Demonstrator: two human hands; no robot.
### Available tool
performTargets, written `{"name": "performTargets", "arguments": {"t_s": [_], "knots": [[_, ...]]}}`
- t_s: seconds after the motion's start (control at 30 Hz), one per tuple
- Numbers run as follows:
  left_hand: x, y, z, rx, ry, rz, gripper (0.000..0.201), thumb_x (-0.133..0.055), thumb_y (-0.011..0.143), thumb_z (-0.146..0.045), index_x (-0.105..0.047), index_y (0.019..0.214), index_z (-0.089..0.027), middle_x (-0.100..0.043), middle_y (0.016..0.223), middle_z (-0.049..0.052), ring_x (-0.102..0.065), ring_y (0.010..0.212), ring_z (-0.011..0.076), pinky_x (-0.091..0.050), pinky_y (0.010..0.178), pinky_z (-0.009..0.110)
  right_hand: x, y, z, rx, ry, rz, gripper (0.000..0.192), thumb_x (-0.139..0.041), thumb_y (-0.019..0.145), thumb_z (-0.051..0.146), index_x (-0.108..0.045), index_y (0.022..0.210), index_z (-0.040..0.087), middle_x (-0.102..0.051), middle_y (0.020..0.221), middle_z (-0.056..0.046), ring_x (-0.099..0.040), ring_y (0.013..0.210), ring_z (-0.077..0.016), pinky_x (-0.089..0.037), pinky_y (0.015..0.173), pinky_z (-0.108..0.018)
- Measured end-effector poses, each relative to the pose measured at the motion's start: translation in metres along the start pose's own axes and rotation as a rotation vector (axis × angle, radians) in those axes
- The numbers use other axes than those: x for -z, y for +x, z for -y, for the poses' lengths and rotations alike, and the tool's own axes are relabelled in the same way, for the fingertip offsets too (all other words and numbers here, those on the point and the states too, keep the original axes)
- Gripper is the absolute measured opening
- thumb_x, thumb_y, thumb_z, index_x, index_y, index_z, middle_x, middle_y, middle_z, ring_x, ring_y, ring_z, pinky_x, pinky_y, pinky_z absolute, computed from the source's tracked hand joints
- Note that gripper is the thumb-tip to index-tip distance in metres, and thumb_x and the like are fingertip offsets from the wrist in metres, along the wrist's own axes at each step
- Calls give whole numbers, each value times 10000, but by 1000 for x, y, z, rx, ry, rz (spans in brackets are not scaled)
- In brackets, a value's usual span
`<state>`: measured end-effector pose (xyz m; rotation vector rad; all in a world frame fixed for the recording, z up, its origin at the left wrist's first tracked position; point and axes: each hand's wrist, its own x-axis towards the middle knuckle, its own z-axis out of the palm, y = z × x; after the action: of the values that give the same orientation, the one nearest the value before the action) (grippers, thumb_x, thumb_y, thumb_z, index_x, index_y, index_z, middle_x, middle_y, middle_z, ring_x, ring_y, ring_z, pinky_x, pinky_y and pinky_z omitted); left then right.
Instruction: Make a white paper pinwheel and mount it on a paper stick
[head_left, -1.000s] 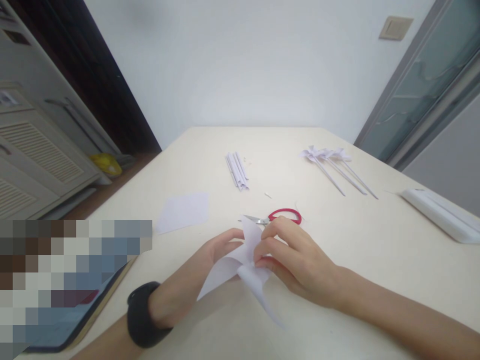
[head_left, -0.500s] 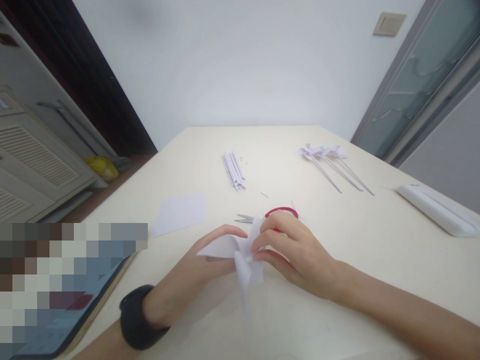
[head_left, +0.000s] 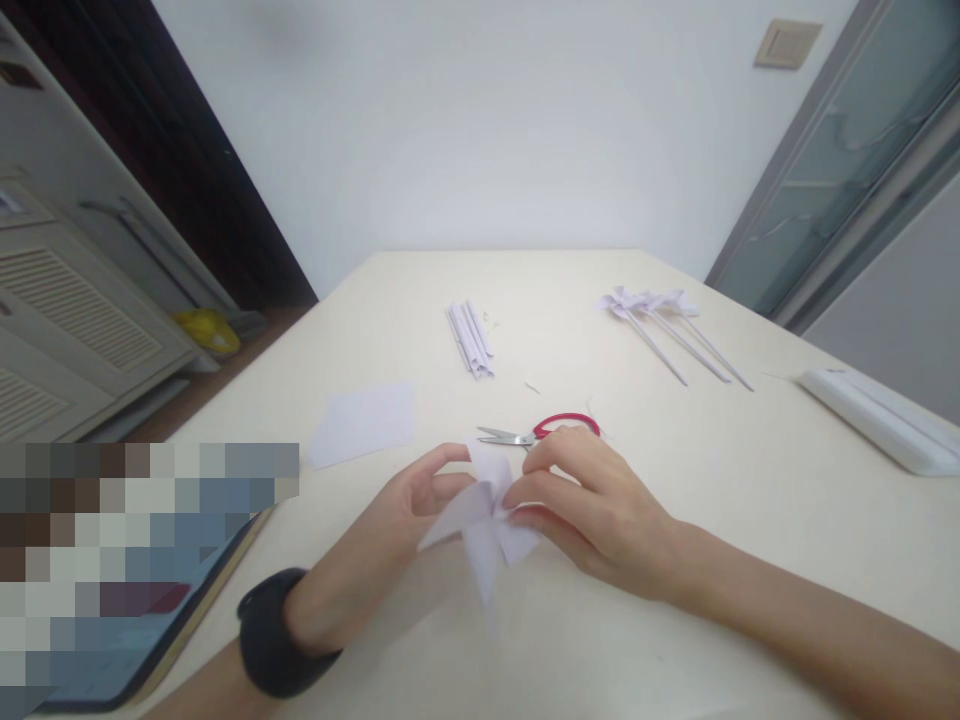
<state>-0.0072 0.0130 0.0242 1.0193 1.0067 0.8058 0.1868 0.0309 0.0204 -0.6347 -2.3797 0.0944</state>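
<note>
Both my hands hold a white folded paper pinwheel just above the cream table, near its front. My left hand, with a black band on the wrist, supports the paper from the left and below. My right hand pinches the paper's centre with thumb and fingertips. The paper's flaps are blurred. Red-handled scissors lie on the table just behind my right hand.
A flat white paper square lies to the left. A bundle of rolled paper sticks lies further back, finished pinwheels on sticks at the back right, a white box at the right edge, a tablet at the front left.
The paper has turned between my fingers and its flaps have folded closer in. My hands stayed in nearly the same place. The scissors show more fully now.
</note>
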Motion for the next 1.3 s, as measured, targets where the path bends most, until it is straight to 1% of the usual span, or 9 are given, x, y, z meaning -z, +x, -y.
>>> {"name": "performTargets", "arguments": {"t_s": [0.1, 0.2, 0.43, 0.57, 0.7, 0.87, 0.97, 1.1, 1.3], "knots": [[2, -2, 0, -63, 17, -12, 135, -579, 777, -227, -565, 911, -229, -593, 806, -6, -539, 729, 162, -409, 650, 243, 2, 0, -2, -38, 42, -43, 121, -471, 865, 188, -587, 893, 165, -538, 835, -61, -500, 800, -163, -400, 684, -298], [5, -3, 0, -125, 63, -30, 40, -562, 781, -226, -565, 806, -196, -553, 763, 2, -508, 703, 158, -393, 632, 240, 5, 1, -5, -112, 103, -96, 121, -461, 867, 185, -581, 870, 168, -526, 843, -61, -503, 799, -161, -411, 671, -292], [2, -4, -2, -135, 41, -64, 116, -613, 721, -128, -518, 735, -194, -512, 694, -26, -439, 608, 117, -349, 531, 198, 7, 5, -9, -324, 271, -133, 141, -458, 868, 154, -583, 804, 166, -524, 817, -33, -500, 720, -122, -404, 630, -256], [-2, -2, -3, -186, 94, -88, 113, -613, 735, -216, -507, 703, -191, -482, 656, -33, -411, 596, 119, -339, 530, 209, 6, 6, -8, -338, 325, -149, 149, -455, 869, 153, -580, 789, 168, -522, 810, -32, -499, 714, -121, -408, 620, -250], [-1, -2, -2, -161, 142, -107, 158, -626, 727, -247, -480, 704, -194, -450, 656, -39, -405, 609, 121, -324, 538, 210, 7, 6, -6, -395, 382, -164, 160, -461, 867, 170, -575, 754, 176, -528, 792, -20, -505, 698, -118, -405, 628, -255], [3, -1, 2, -129, 106, 8, 125, -594, 773, -215, -473, 748, -197, -444, 670, -48, -386, 582, 99, -317, 512, 189, 3, 5, -17, -598, 610, -194, 208, -416, 891, 255, -565, 767, 179, -555, 864, -29, -539, 809, -137, -439, 715, -270], [3, -1, 4, -126, 69, 18, 123, -590, 781, -215, -468, 775, -204, -452, 669, -49, -391, 578, 96, -320, 507, 181, -2, 3, -26, -669, 694, -193, 208, -398, 895, 262, -548, 779, 176, -557, 895, -29, -544, 859, -146, -435, 791, -302], [1, -2, 2, -99, 22, 36, 152, -615, 759, -208, -464, 779, -209, -484, 679, -39, -414, 580, 101, -331, 513, 182, -3, 3, -27, -666, 672, -175, 203, -402, 895, 271, -548, 786, 180, -544, 900, -27, -536, 850, -145, -432, 784, -307], [-1, -5, -3, -61, 12, 112, 129, -635, 733, -221, -516, 781, -208, -520, 740, -11, -469, 641, 133, -366, 560, 203, 3, 5, -14, -535, 568, -164, 160, -444, 885, 250, -551, 792, 176, -517, 860, -29, -513, 786, -131, -421, 687, -266]]}}
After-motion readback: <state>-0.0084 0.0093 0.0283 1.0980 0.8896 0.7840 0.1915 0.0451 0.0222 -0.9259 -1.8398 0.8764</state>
